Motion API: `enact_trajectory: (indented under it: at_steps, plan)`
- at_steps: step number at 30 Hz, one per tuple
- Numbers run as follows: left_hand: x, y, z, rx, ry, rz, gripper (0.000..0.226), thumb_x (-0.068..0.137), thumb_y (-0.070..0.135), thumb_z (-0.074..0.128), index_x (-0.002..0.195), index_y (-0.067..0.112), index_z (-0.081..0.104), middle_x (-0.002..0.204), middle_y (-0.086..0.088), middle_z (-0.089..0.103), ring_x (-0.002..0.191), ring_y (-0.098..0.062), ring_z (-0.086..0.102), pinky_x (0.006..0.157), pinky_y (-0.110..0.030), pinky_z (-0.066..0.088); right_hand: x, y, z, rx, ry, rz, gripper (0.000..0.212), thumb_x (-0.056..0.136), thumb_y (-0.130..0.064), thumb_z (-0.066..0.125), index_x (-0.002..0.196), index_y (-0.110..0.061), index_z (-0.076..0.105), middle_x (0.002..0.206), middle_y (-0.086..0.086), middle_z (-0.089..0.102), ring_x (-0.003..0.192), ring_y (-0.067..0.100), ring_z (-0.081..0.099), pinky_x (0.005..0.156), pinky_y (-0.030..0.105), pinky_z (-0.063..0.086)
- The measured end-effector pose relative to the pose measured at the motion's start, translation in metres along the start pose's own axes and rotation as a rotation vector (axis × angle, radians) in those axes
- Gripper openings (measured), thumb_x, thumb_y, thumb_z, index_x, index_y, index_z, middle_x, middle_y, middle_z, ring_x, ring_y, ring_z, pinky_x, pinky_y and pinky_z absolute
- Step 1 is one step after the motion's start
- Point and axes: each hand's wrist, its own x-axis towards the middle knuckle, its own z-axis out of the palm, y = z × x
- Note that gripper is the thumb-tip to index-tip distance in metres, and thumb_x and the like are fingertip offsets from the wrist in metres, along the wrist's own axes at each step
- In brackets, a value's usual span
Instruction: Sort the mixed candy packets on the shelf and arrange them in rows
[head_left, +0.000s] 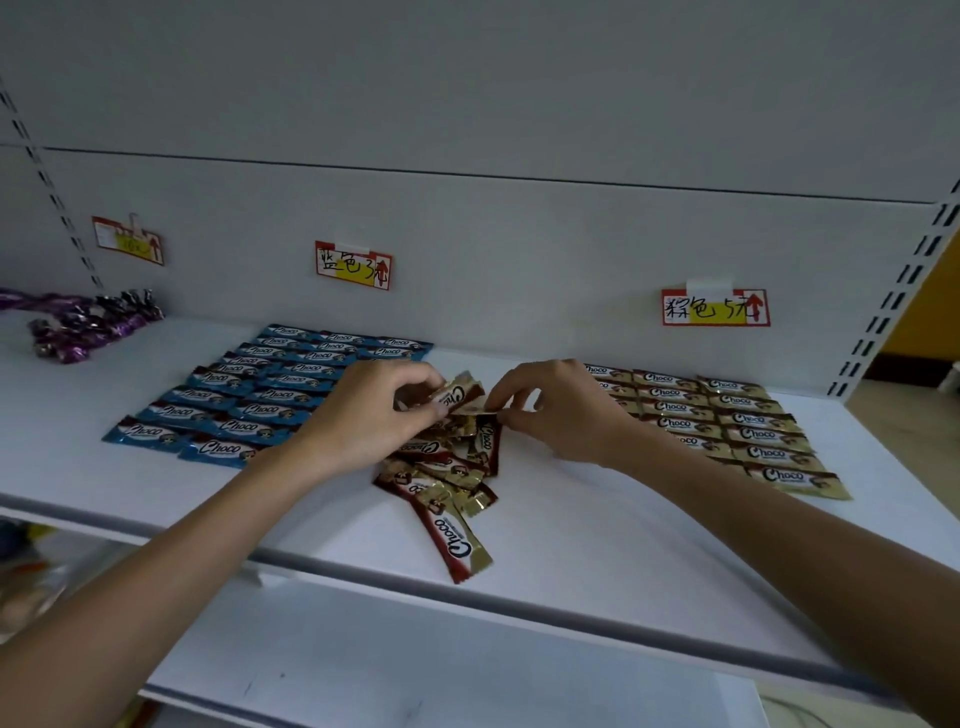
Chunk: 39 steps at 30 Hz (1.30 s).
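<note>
At the far left of the white metal shelf (571, 530), against the back panel, lies a loose heap of shiny purple twist-wrapped candies (88, 325). Above it hangs a small red-bordered paper price tag (128, 240), the first of 3 such tags on the panel; its writing is too blurred to read.

To the right, flat blue "Choco" packets (260, 395) lie in tidy overlapping rows from the back panel toward the front. The second red-and-yellow handwritten tag (353, 265) is taped above them.

The left hand (374, 415) reaches in over the near blue rows, its fingers curled and pinching a brown-and-gold "Choco" packet (460, 392) lifted just above the middle of the shelf. Below the 2 hands sits the unsorted pile of brown-and-gold packets (447, 467), lying crosswise over each other. 1 long brown-and-gold packet (460, 545) stretches from the pile's front toward the shelf edge.

The right hand (561, 410) faces the left, thumb and forefinger closed on the edge of a packet at the same spot. Whether both hands grasp 1 packet or 2 cannot be told.

Further right, sorted brown-and-gold packets (727, 421) lie in straight rows, partly hidden by the right wrist. The third red-and-yellow tag (715, 307) is above them. A lower white shelf (415, 660) shows beneath.
</note>
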Motion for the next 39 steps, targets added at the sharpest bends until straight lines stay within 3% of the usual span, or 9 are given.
enact_trajectory:
  at_steps: [3,6,9,12,17,21,27,33,39]
  plan:
    - [0.001,0.006,-0.002,-0.105,0.065,-0.072,0.014,0.082,0.015,0.068,0.082,0.027,0.06,0.08,0.015,0.064,0.074,0.002,0.06,0.062,-0.009,0.042,-0.001,-0.001,-0.001,0.117,0.014,0.093,0.015,0.083,-0.008,0.065,0.093,-0.015,0.073,0.09,-0.004,0.07,0.076,0.002,0.058,0.067,0.002,0.041]
    - [0.002,0.012,-0.004,-0.205,0.098,-0.123,0.033,0.082,0.011,0.067,0.107,0.027,0.053,0.088,0.013,0.06,0.075,0.005,0.058,0.062,-0.003,0.044,-0.002,-0.005,-0.005,0.228,-0.006,0.136,0.015,0.083,-0.008,0.065,0.094,-0.013,0.074,0.084,-0.007,0.068,0.077,0.002,0.062,0.075,0.009,0.046]
    - [-0.001,0.018,-0.007,-0.262,0.094,-0.101,0.051,0.083,0.008,0.066,0.12,0.036,0.045,0.095,0.009,0.061,0.074,-0.01,0.067,0.067,-0.026,0.057,-0.004,-0.006,-0.007,0.241,0.02,0.142,0.014,0.084,-0.008,0.065,0.093,-0.014,0.073,0.082,-0.006,0.068,0.074,0.0,0.063,0.074,0.01,0.048]
    - [-0.003,0.024,-0.009,-0.273,0.131,-0.082,0.04,0.083,0.009,0.066,0.11,0.036,0.055,0.095,0.014,0.062,0.074,-0.025,0.069,0.069,-0.048,0.057,-0.008,-0.008,-0.011,0.252,0.087,0.149,0.014,0.085,-0.007,0.063,0.094,-0.015,0.071,0.08,-0.006,0.069,0.073,0.003,0.063,0.067,0.01,0.048]
    - [-0.006,0.039,-0.003,-0.263,0.162,-0.059,0.015,0.08,0.016,0.07,0.088,0.024,0.061,0.091,0.019,0.06,0.081,0.023,0.052,0.07,0.003,0.034,-0.026,-0.009,-0.029,0.253,0.113,0.165,0.02,0.085,-0.005,0.057,0.09,-0.024,0.062,0.075,-0.011,0.067,0.066,-0.004,0.059,0.062,0.01,0.045]
    - [-0.006,0.057,0.017,-0.347,0.057,-0.07,0.018,0.078,0.022,0.073,0.086,0.028,0.058,0.09,0.015,0.063,0.078,-0.001,0.061,0.073,-0.021,0.047,-0.062,-0.003,-0.052,0.135,0.136,0.171,0.026,0.084,-0.003,0.056,0.087,-0.027,0.064,0.075,-0.011,0.065,0.07,0.002,0.058,0.064,0.017,0.046]
    - [-0.01,0.088,0.054,-0.142,-0.12,0.148,0.014,0.076,0.019,0.075,0.083,0.024,0.064,0.082,0.019,0.06,0.076,0.007,0.056,0.067,-0.004,0.035,-0.124,0.008,-0.07,-0.055,0.06,0.134,0.036,0.079,0.003,0.053,0.094,-0.026,0.07,0.09,-0.012,0.064,0.079,0.0,0.055,0.066,0.011,0.043]
    - [-0.009,0.086,0.07,0.172,-0.171,0.245,0.02,0.084,0.046,0.059,0.09,0.028,0.066,0.095,0.014,0.052,0.092,-0.006,0.048,0.077,-0.027,0.039,-0.163,0.019,-0.074,-0.147,0.069,0.054,0.031,0.079,-0.025,0.049,0.096,-0.019,0.074,0.086,-0.011,0.065,0.078,-0.003,0.055,0.067,0.006,0.04]
    - [-0.013,0.088,0.069,0.151,-0.162,0.269,0.021,0.081,0.043,0.064,0.096,0.029,0.069,0.091,0.016,0.056,0.076,0.002,0.046,0.07,-0.022,0.038,-0.173,0.028,-0.072,-0.212,0.187,0.076,0.001,0.08,-0.022,0.073,0.08,-0.022,0.074,0.074,-0.017,0.057,0.073,0.001,0.051,0.062,0.008,0.036]
